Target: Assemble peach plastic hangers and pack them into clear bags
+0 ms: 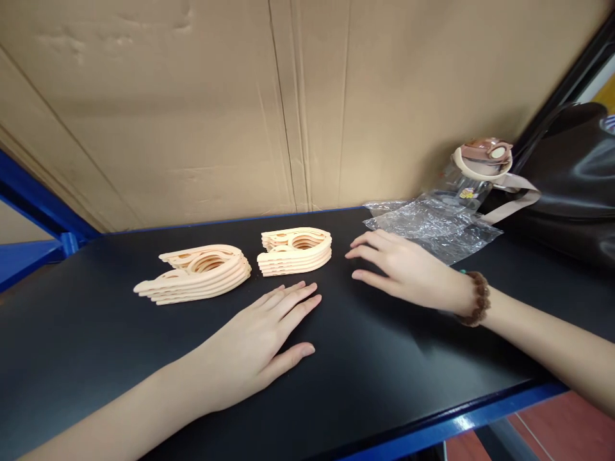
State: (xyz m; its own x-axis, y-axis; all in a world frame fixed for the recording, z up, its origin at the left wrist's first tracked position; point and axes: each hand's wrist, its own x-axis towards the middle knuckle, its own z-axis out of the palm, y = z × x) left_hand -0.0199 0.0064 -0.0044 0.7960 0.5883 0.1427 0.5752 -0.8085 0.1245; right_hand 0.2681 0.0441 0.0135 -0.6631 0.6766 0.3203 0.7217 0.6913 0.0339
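Two stacks of peach-coloured folded plastic hangers lie on the black shelf top [336, 371]. The left stack [202, 282] sits fanned out a little, its pieces slightly offset. Close to its right is the other stack [307, 257], more evenly piled. My left hand [269, 339] rests flat in front of both stacks, fingers stretched toward the back right, holding nothing. To the right of the second stack, my right hand [398, 266] is palm down with fingers apart, touching neither stack. A brown beaded bracelet [477, 299] circles the right wrist.
Behind my right hand, a crumpled clear plastic bag [427, 224] lies by a drink bottle [483, 166] with a strap. A dark shiny bag [571, 192] stands at the right. Cardboard [216, 115] backs the shelf, and a blue frame edge [461, 422] runs along the front.
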